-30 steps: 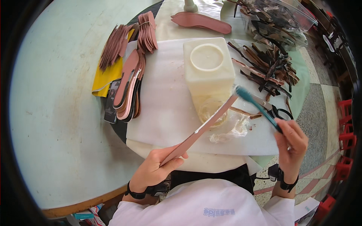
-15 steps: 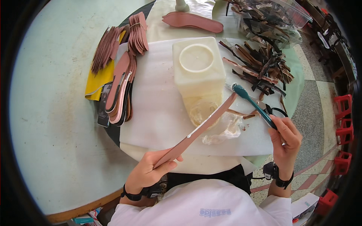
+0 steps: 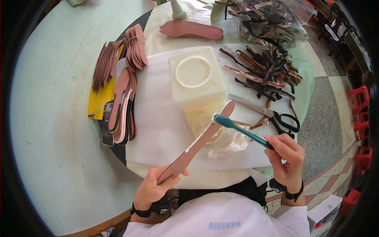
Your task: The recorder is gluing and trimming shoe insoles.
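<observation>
I have the left hand (image 3: pixel 155 185) on the near side of the cream plastic container (image 3: pixel 193 71), a little to its left, wrist bent inward, thumb laid along one face and fingers wrapped behind; it is closed firmly around the near end of a long sole-shaped piece (image 3: pixel 189 152). That piece slants away from the palm, its far end crossing in front of the container's near part. The right hand (image 3: pixel 287 158) I see near and right of the container, palm turned inward, thumb and fingers pinched around the handle end of a teal brush (image 3: pixel 248 133), whose head reaches back to the piece's edge; whether the bristles press on it I cannot tell. The piece is thin, flat and pinkish brown, with wet-looking white paste in a narrow streak along one edge. The container is boxy and slightly translucent, with a raised ring on its top face. Just beside its near end lies crinkled clear film (image 3: pixel 229 149). To its right are metal scissors (image 3: pixel 265 110) with black loop handles and a tangle of curling dark and brown strips (image 3: pixel 272 71); to its left, smooth stacked soles (image 3: pixel 136 47).
</observation>
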Available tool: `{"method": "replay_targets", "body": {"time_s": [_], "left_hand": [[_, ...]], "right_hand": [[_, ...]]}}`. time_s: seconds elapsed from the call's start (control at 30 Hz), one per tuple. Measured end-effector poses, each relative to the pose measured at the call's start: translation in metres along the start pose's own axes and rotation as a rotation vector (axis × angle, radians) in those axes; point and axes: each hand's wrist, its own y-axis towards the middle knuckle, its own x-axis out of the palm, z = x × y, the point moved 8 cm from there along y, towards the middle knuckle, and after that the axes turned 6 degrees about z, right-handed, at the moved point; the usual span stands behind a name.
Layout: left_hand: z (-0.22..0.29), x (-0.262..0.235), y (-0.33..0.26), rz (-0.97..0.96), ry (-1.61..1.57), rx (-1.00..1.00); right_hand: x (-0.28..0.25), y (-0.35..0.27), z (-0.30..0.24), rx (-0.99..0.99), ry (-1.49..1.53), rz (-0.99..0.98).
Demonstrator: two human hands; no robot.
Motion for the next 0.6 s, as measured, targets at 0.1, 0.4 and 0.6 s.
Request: {"method": "replay_targets", "body": {"time_s": [0.1, 0.4, 0.6], "left_hand": [[0.001, 0.001, 0.001, 0.003, -0.017, 0.009], [-0.002, 0.001, 0.002, -0.008, 0.03, -0.033], [0.0, 0.004, 0.008, -0.01, 0.005, -0.026]], "right_hand": [[-0.007, 0.001, 0.001, 0.033, -0.042, 0.037], [-0.008, 0.002, 0.002, 0.018, -0.128, 0.117], [-0.006, -0.009, -0.009, -0.024, -0.088, 0.083]]}}
